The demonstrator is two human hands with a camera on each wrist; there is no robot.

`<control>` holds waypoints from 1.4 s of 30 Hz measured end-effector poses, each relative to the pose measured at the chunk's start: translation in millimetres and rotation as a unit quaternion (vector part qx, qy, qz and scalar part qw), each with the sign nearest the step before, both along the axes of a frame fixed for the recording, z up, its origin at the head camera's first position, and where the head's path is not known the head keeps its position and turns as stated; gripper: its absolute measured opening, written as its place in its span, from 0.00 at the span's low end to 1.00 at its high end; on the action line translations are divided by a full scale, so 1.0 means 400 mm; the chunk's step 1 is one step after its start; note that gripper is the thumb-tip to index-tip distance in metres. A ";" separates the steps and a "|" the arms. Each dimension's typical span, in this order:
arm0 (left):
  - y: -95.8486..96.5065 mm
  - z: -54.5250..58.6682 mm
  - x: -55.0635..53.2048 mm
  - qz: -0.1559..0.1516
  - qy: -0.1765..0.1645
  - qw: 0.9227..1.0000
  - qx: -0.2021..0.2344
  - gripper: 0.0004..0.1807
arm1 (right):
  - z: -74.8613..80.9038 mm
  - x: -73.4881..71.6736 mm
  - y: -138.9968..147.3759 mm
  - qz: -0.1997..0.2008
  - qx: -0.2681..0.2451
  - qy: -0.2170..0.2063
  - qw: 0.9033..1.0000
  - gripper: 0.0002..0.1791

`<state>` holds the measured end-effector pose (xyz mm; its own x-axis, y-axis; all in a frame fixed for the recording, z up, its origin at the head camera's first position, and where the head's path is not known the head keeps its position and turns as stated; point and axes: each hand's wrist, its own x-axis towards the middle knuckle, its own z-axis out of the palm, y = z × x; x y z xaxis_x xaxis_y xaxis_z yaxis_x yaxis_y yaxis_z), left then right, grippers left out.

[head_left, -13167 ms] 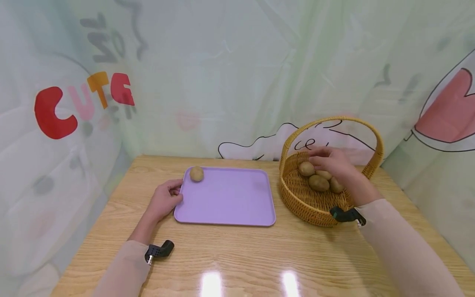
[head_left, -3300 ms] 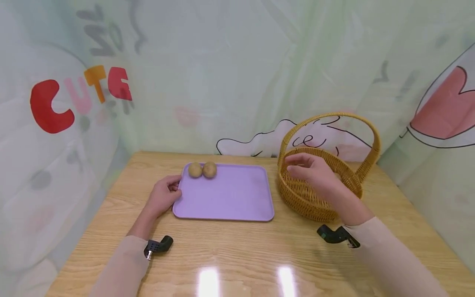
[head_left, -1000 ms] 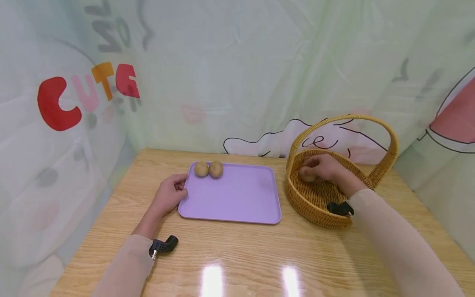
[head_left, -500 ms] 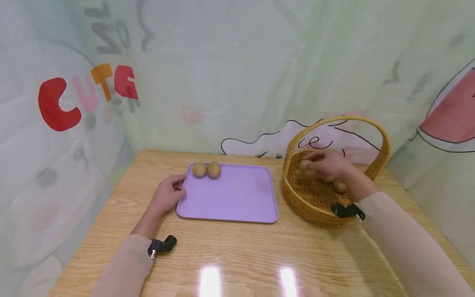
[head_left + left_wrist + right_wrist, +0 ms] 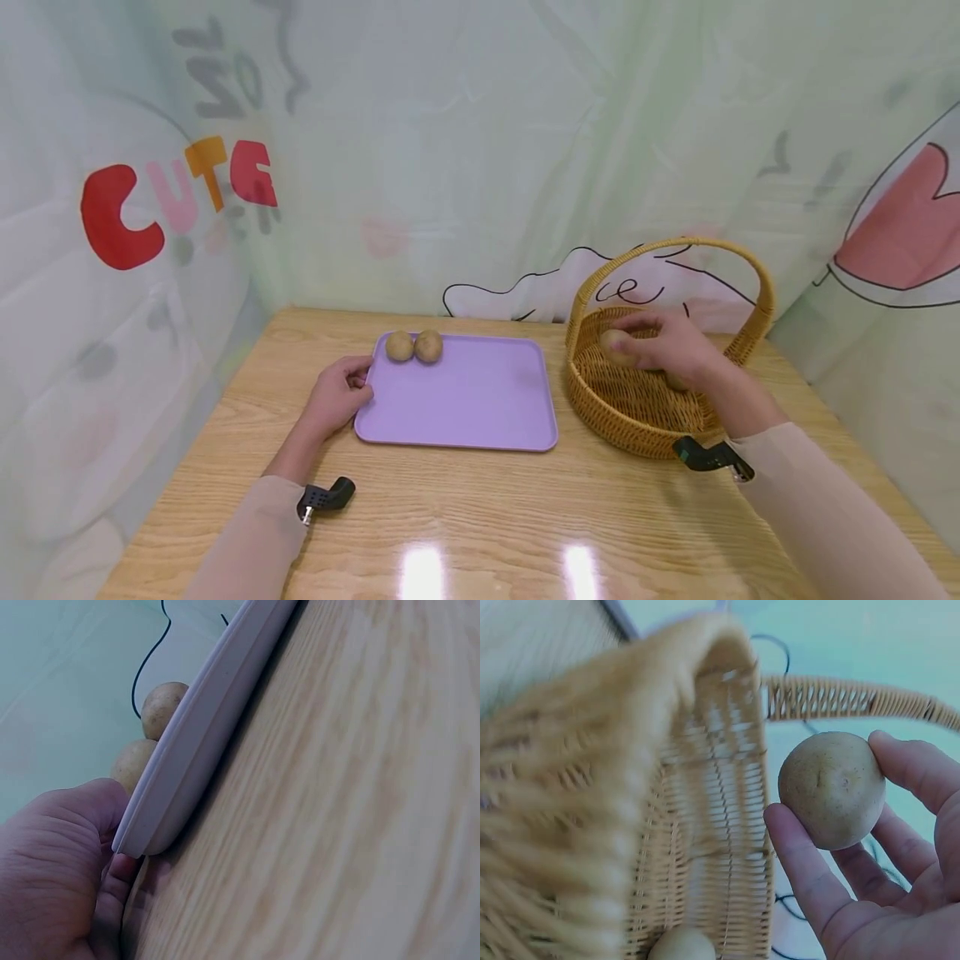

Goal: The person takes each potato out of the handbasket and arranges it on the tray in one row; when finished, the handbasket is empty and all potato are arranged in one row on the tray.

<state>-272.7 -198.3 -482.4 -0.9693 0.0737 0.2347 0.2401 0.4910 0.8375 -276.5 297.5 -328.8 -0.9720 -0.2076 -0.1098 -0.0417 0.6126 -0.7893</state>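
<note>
My left hand (image 5: pixel 337 396) grips the left edge of a purple tray (image 5: pixel 465 400). In the left wrist view the hand is at the tray's corner, with some fingers beneath the rim. Side by side at the tray's back left corner lie two potatoes, one (image 5: pixel 399 346) beside the other (image 5: pixel 429 346). Over the wicker basket (image 5: pixel 607 414), my right hand (image 5: pixel 671 348) pinches a potato (image 5: pixel 831 791) between thumb and fingertips. Another potato (image 5: pixel 682 946) lies inside the basket, partly visible; the right hand and forearm hide part of the basket's inside.
The basket's tall arched handle (image 5: pixel 678 242) rises around the right hand. Tray and basket stand on a wooden table (image 5: pixel 480 500), a small gap between them. A printed cloth (image 5: pixel 450 167) hangs behind and at both sides.
Thirteen seconds ago the tray bore one potato; now it bears two. Over the last second, my right hand has lifted a potato off the basket's bottom. The left hand stays at the tray.
</note>
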 end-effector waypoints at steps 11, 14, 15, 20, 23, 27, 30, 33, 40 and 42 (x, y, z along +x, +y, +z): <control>0.007 -0.014 -0.012 -0.005 0.001 1.000 0.007 0.28 | -0.015 0.070 -0.054 0.018 -0.025 0.010 0.999 0.30; 0.009 -0.013 -0.011 -0.004 0.002 1.000 0.012 0.28 | -0.023 0.079 -0.071 0.026 -0.023 0.021 0.999 0.28; 0.009 -0.013 -0.011 -0.003 0.002 1.000 0.012 0.28 | -0.025 0.081 -0.077 0.026 -0.023 0.024 0.999 0.28; 0.010 -0.012 -0.011 -0.003 0.000 1.000 0.014 0.28 | -0.032 0.093 -0.109 0.026 -0.007 0.028 0.999 0.28; 0.012 -0.012 -0.012 -0.004 -0.005 1.000 0.017 0.28 | -0.038 0.097 -0.127 0.031 -0.016 0.022 0.999 0.29; 0.011 -0.013 -0.013 -0.003 -0.007 1.000 0.018 0.28 | -0.050 0.093 -0.152 0.041 -0.039 0.023 0.998 0.29; 0.013 -0.014 -0.013 -0.002 -0.005 1.000 0.019 0.28 | -0.061 0.087 -0.174 0.041 -0.064 0.018 0.997 0.26; 0.010 -0.017 -0.013 -0.001 -0.004 1.000 0.020 0.28 | -0.071 0.079 -0.205 0.048 -0.080 0.018 0.996 0.24; 0.009 -0.019 -0.014 0.000 -0.004 1.000 0.015 0.28 | -0.097 0.062 -0.268 0.060 -0.087 0.016 0.994 0.23; 0.010 -0.017 -0.015 0.000 -0.004 1.000 0.012 0.28 | -0.108 0.054 -0.279 0.055 -0.086 0.012 0.995 0.23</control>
<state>-278.8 -194.3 -489.3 -0.9710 0.0674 0.2295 0.2337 0.4709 0.8506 -254.9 185.8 -372.0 -0.9443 -0.3267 -0.0401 -0.1217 0.4598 -0.8796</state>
